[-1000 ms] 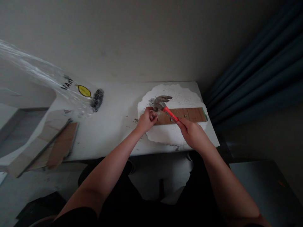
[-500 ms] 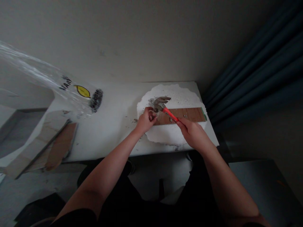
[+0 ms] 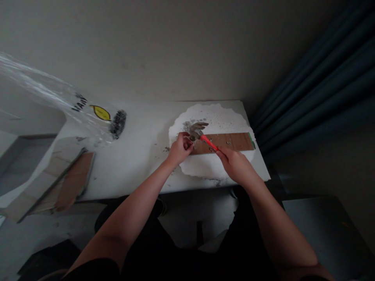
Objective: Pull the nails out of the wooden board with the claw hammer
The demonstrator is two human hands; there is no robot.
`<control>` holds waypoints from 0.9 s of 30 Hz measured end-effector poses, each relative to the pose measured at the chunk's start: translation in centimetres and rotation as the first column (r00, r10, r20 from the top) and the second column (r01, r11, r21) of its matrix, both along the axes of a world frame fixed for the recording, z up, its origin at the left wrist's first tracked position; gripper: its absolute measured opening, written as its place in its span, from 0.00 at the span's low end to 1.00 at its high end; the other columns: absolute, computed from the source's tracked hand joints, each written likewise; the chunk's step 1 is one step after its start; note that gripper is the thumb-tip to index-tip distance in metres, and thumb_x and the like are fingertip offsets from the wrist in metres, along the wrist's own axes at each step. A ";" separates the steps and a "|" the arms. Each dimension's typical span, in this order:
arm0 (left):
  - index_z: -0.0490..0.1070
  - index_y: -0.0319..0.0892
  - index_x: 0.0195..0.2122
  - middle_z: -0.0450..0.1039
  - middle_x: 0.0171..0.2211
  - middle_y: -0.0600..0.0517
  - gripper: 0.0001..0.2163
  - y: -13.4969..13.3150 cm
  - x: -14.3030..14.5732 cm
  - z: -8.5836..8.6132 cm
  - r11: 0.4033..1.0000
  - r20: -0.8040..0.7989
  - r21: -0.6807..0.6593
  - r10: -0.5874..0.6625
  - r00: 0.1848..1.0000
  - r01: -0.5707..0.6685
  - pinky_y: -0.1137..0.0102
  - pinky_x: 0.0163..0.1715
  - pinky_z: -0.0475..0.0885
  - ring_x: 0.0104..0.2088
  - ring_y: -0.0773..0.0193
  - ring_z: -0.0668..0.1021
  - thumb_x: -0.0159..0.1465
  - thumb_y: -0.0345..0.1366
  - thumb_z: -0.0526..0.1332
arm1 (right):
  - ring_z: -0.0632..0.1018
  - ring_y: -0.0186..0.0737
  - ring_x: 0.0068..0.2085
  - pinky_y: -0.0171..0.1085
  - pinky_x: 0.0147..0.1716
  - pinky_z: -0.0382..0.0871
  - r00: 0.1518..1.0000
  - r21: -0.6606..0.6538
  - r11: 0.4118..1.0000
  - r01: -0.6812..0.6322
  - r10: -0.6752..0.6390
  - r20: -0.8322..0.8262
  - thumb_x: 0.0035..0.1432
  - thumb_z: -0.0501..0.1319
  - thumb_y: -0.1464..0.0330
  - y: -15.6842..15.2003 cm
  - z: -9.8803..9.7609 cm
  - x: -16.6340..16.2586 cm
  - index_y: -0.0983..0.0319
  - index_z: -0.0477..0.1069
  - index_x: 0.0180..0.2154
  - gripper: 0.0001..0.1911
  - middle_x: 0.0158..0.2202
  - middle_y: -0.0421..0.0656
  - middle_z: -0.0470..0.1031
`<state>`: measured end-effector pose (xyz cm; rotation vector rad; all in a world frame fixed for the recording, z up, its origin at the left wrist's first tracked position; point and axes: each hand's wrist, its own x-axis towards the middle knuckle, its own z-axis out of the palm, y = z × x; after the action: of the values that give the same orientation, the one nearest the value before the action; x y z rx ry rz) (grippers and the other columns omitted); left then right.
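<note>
My right hand grips a claw hammer by its red handle. The dark metal head is over the left end of a brown wooden board, with its claw pointing away to the upper right. Close against the hammer's striking face is my left hand, its thumb and fingers curled into a pinch. Whatever lies between those fingertips is too small to make out. Beneath the board is a ragged-edged white sheet, and small grey bits are scattered on both.
The white table stands against a grey wall. To the left hangs a clear plastic bag with a yellow print. Broken brown and pale boards lie at the table's left end. A dark curtain hangs on the right.
The hammer's head has dropped slightly toward the board and my left fingers, and my right hand has shifted a little left with it. My left hand keeps nearly the same place.
</note>
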<state>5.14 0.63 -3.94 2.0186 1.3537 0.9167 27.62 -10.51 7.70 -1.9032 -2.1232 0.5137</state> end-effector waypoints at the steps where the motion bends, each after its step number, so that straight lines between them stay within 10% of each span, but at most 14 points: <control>1: 0.57 0.45 0.52 0.75 0.31 0.58 0.22 0.0 0.0 0.1 1.000 0.001 -0.003 -0.002 1.000 0.002 0.71 0.27 0.64 0.25 0.68 0.73 0.60 0.32 0.64 | 0.81 0.49 0.38 0.39 0.33 0.64 1.000 0.011 1.000 0.007 -0.007 -0.011 0.73 0.46 0.60 0.1 0.0 0.0 0.60 0.75 0.52 0.22 0.39 0.50 0.82; 27: 0.58 0.45 0.52 0.75 0.31 0.58 0.21 0.0 0.0 0.3 1.000 -0.009 -0.005 -0.018 1.000 0.018 0.71 0.28 0.65 0.25 0.68 0.73 0.60 0.31 0.63 | 0.81 0.49 0.38 0.39 0.32 0.64 0.998 0.004 0.999 0.045 -0.045 0.037 0.73 0.46 0.59 0.1 0.2 0.0 0.60 0.74 0.54 0.22 0.40 0.50 0.82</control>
<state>5.14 0.60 -3.65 2.0299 1.3394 0.8964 27.61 -10.44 7.91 -1.9687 -2.0976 0.4688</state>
